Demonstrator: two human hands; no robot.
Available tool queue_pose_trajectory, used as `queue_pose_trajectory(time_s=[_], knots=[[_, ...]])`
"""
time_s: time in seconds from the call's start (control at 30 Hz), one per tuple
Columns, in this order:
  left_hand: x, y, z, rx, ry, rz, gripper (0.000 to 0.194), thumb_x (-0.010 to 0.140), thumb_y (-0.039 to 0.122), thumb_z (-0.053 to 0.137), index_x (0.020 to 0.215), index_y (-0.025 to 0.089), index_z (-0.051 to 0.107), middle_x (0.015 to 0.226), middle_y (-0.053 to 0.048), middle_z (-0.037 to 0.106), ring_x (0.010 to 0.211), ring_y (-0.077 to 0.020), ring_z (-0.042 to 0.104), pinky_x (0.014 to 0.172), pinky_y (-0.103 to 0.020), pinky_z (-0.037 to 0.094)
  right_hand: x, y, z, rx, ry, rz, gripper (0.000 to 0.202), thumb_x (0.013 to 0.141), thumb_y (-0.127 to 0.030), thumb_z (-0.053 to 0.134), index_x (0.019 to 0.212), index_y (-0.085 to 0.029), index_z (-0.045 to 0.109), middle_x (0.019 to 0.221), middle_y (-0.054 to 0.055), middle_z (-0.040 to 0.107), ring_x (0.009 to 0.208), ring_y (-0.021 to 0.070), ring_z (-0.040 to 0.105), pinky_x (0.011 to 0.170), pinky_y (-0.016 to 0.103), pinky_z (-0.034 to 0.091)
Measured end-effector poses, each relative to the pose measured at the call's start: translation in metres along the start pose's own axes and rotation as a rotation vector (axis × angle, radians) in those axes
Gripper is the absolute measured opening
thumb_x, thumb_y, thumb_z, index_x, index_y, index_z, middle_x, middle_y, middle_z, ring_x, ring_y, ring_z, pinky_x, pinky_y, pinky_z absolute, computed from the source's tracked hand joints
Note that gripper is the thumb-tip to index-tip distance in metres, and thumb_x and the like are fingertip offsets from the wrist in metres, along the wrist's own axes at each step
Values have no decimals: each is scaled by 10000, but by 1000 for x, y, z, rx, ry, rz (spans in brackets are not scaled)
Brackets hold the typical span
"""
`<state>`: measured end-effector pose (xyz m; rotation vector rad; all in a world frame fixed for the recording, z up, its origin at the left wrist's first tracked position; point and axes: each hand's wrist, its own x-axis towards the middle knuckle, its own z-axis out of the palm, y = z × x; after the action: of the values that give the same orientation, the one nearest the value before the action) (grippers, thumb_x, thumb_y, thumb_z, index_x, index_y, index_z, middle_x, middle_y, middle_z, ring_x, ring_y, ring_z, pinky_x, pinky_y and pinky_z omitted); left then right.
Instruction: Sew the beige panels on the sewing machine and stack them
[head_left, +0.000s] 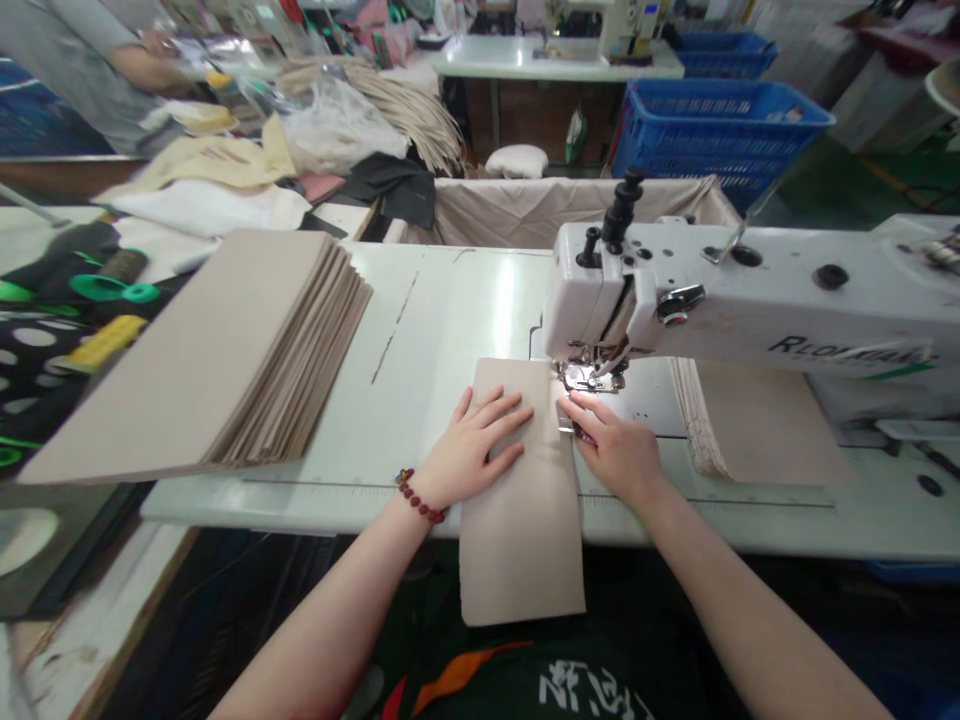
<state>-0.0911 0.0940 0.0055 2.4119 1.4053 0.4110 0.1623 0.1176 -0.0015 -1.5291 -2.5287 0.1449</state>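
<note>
A beige rectangular fabric piece (521, 545) lies on the sewing table, its near end hanging over the front edge. Its upper right side reaches the presser foot (592, 375) of a white sewing machine (675, 285). My left hand (472, 450) rests flat on the piece with fingers spread, a beaded bracelet at the wrist. My right hand (615, 445) is at the piece's right edge, just before the presser foot, fingertips near a small metal guide (568, 425). Those fingers look close together, and whether they pinch anything is hidden.
At left stands a thick stack of beige pieces (202, 350). Another beige stack (757, 420) lies under the machine arm. Thread spools (112, 285) and cloth scraps (225, 190) crowd the far left. Blue crates (720, 110) stand behind; a co-worker's arm (150, 70) shows top left.
</note>
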Motion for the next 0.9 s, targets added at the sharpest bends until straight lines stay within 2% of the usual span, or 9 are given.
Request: queue_pose_trajectory(time_s=[0.57, 0.9], knots=[[0, 0, -2, -3, -6, 10, 475, 993, 411, 472, 1458, 324, 431, 1544, 2, 379, 1474, -259, 230, 1216, -562, 46, -1, 1, 4, -14, 28, -10, 548, 922, -225, 506, 1446, -375, 441, 1474, -46, 493, 984, 190, 676, 700, 315, 564], [-1, -1, -2, -2, -2, 26, 466, 989, 421, 478, 1446, 334, 445, 1535, 11, 396, 1475, -254, 230, 1217, -561, 36, -1, 1, 4, 4, 30, -8, 545, 919, -214, 505, 1439, -368, 454, 1478, -32, 491, 1044, 190, 658, 716, 291, 552]])
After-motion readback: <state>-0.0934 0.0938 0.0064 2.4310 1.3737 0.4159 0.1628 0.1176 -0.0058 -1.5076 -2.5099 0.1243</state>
